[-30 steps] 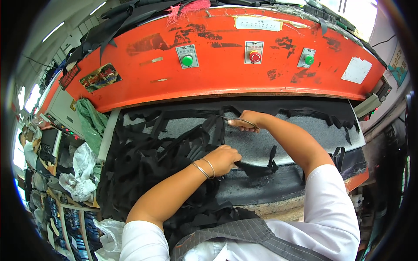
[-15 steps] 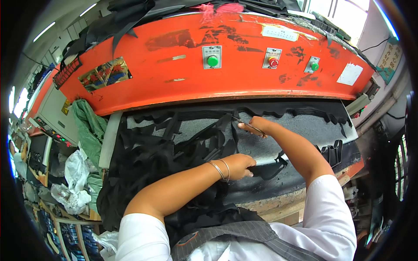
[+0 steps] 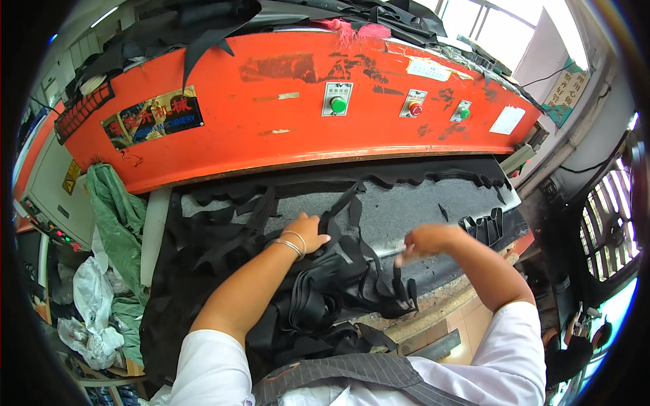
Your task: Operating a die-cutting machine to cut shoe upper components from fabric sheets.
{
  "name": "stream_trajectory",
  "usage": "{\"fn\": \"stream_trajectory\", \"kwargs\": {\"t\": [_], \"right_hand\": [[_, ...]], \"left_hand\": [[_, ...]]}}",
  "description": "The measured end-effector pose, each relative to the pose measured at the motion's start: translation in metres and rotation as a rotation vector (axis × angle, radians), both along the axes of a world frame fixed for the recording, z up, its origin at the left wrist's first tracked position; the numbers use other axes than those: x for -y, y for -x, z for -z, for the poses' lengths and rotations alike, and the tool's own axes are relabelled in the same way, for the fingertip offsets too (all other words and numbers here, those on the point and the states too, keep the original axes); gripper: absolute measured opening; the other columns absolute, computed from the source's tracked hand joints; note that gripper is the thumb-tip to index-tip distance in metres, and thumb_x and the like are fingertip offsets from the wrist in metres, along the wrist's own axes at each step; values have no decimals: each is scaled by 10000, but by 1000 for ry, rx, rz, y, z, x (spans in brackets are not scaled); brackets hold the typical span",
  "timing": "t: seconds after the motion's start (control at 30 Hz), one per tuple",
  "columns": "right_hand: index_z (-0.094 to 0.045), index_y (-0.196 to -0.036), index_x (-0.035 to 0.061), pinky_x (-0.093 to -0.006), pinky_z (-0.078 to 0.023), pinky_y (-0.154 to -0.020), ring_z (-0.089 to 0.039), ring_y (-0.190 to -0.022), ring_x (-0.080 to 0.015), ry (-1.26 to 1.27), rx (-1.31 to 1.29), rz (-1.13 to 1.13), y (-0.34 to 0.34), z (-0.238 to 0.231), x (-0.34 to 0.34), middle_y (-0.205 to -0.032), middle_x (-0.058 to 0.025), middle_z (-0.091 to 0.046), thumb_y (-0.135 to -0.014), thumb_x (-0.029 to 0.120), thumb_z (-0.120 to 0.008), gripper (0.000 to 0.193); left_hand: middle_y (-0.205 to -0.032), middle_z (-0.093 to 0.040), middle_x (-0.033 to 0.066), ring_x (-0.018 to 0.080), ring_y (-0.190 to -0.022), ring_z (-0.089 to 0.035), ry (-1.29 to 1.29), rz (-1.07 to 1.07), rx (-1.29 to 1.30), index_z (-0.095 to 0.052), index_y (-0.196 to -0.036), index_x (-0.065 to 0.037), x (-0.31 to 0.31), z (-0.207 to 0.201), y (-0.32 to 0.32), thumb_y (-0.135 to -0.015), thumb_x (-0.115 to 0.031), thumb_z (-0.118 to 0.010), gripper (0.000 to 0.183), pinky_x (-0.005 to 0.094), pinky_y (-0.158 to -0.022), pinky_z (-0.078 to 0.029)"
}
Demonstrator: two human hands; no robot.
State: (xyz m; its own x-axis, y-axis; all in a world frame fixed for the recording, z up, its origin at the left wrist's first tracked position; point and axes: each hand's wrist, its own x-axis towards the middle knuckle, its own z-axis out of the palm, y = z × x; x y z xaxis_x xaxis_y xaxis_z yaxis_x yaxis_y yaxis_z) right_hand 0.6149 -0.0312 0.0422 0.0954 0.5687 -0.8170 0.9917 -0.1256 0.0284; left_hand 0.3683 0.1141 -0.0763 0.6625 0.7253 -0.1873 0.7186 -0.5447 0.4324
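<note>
My left hand point(image 3: 306, 233) presses into a heap of thin black offcut strips point(image 3: 315, 298). Its fingers curl over the strips, the tips partly hidden, with the thumb sticking out on the right. To the right, my right hand point(image 3: 432, 241) hovers over the front part of the grey cutting bed point(image 3: 399, 203), smeared by motion. Scissors do not show clearly in or near it. Behind both hands lies a layered stack of black sheet material point(image 3: 433, 169) with a wavy cut edge. Loose strips run from this stack toward the heap.
An orange machine beam point(image 3: 271, 101) with push buttons spans the far side. A wavy black frame point(image 3: 483, 227) stands at the bed's right end. Green cloth point(image 3: 115, 223) and white plastic bags point(image 3: 95, 304) hang at left. The bed's front edge point(image 3: 433, 311) is worn.
My left hand has moved left and farther away, onto the strips. My right hand has come back nearer from the stack, where it held scissors. Strips now lie heaped nearer me; the view has shifted.
</note>
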Motion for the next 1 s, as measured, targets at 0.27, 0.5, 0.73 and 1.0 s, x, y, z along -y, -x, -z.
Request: {"fn": "stream_trajectory", "kwargs": {"t": [0.27, 0.5, 0.73, 1.0], "right_hand": [[-629, -977, -27, -455, -462, -781, -623, -889, -341, -369, -51, 132, -45, 66, -63, -918, -202, -651, -738, 878, -338, 980], [-673, -1100, 64, -458, -471, -916, -601, -1087, -374, -554, 91, 137, -6, 75, -101, -1107, -203, -652, -735, 856, -405, 912], [-690, -1042, 61, -482, -479, -864, -616, -1041, -383, -499, -106, 103, -18, 78, -63, -1004, -204, -671, -794, 801, -408, 830], [-646, -1031, -49, -456, -463, -825, -621, -934, -342, -421, -240, 229, -77, 81, -52, -932, -250, -650, -815, 822, -308, 958]], "left_hand": [[-1006, -615, 172, 365, -914, -626, -136, 174, 25, -519, -1049, -61, 35, 12, -7, -931, -274, -503, 244, 466, -774, -506], [-942, -603, 150, 357, -860, -636, -207, 301, 7, -522, -1022, -86, 48, 11, -24, -931, -242, -500, 183, 471, -731, -509], [-948, -607, 150, 347, -862, -638, -160, 295, 4, -515, -1039, -88, 35, 7, -5, -923, -231, -521, 184, 462, -727, -514], [-923, -614, 154, 349, -856, -639, -201, 319, -70, -510, -1012, -74, 42, 1, -13, -928, -209, -503, 159, 458, -715, -512]]}}
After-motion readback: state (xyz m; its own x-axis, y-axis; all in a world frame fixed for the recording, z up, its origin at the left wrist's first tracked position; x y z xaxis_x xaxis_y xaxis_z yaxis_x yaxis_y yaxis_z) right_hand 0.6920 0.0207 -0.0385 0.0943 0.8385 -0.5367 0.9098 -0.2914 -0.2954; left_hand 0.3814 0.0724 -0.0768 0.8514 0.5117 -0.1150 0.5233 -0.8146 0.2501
